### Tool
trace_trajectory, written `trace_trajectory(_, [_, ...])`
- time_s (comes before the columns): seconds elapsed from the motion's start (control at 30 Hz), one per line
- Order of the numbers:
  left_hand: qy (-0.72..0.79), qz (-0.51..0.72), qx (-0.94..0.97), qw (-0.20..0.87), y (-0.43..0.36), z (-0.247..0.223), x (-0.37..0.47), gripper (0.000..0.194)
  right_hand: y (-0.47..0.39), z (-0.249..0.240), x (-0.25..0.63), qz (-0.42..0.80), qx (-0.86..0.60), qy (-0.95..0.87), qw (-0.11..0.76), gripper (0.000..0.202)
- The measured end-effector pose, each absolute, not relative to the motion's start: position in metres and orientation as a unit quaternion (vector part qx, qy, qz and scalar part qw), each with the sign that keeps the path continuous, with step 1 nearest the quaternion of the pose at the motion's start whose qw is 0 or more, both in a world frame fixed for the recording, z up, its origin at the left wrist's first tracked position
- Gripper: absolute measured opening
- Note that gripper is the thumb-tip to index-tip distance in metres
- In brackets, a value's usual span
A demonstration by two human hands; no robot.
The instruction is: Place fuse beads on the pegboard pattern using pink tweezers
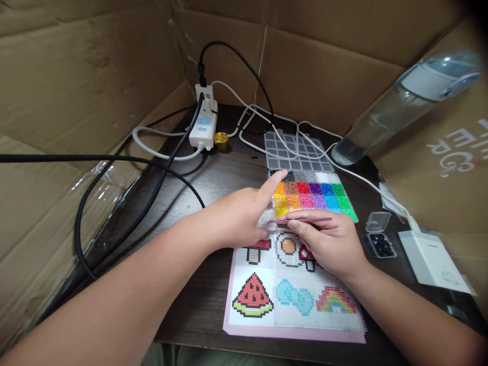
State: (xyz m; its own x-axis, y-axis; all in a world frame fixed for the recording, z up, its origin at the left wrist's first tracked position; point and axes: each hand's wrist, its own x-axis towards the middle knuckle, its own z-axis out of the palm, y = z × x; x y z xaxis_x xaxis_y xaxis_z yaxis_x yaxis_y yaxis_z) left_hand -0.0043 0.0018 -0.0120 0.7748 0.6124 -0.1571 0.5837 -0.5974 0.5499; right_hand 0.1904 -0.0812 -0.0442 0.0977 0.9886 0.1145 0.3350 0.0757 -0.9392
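Note:
My left hand [244,216] reaches over the left side of a compartment box [356,217] of colored beads. Its index finger is stretched toward the dark beads and the thumb is held apart, by the white beads; the other fingers are hidden. Pinched in my right hand [330,246] is a pair of slim pink tweezers [320,219], the tip pointing left at the box's near edge. Below lies a pattern sheet [236,328] with a watermelon picture [253,296]. A clear pegboard [297,323] covers its right part, over a bow [294,297], a rainbow [335,301], an egg and a small mushroom.
The box's clear lid [299,152] lies folded back, a white cable across it. A power strip [204,127] and a small gold cup [221,141] stand behind, with black cables leftward. At right are a water bottle [385,114], a small black-bead case [379,245] and a white charger [430,262].

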Motion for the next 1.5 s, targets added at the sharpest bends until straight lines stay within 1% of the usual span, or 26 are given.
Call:
trace_trajectory(0.27, [0.337,0.007,0.889,0.309,0.002,-0.008,-0.004,0.115,-0.081,-0.043,0.191,0.351,-0.586,-0.566,0.461,0.007])
trace_trajectory(0.5, [0.341,0.006,0.889,0.307,0.002,-0.007,-0.005,0.116,-0.082,-0.039,0.191,0.366,-0.584,-0.552,0.469,0.008])
trace_trajectory(0.8, [0.354,0.006,0.884,0.305,0.0,-0.005,-0.006,0.118,-0.083,-0.034,0.188,0.307,-0.55,-0.612,0.478,0.013])
trace_trajectory(1.07, [0.352,0.005,0.877,0.327,0.001,-0.006,-0.005,0.119,-0.082,-0.037,0.187,0.335,-0.544,-0.617,0.459,0.014])
trace_trajectory(1.2, [0.355,0.003,0.876,0.327,0.001,-0.006,-0.004,0.12,-0.081,-0.036,0.187,0.328,-0.543,-0.627,0.452,0.015])
trace_trajectory(1.37, [0.359,-0.002,0.879,0.313,0.002,-0.005,-0.004,0.12,-0.082,-0.034,0.188,0.31,-0.565,-0.607,0.465,0.014])
trace_trajectory(1.5, [0.355,0.001,0.88,0.314,0.002,-0.005,-0.004,0.119,-0.082,-0.035,0.189,0.318,-0.579,-0.578,0.478,0.013])
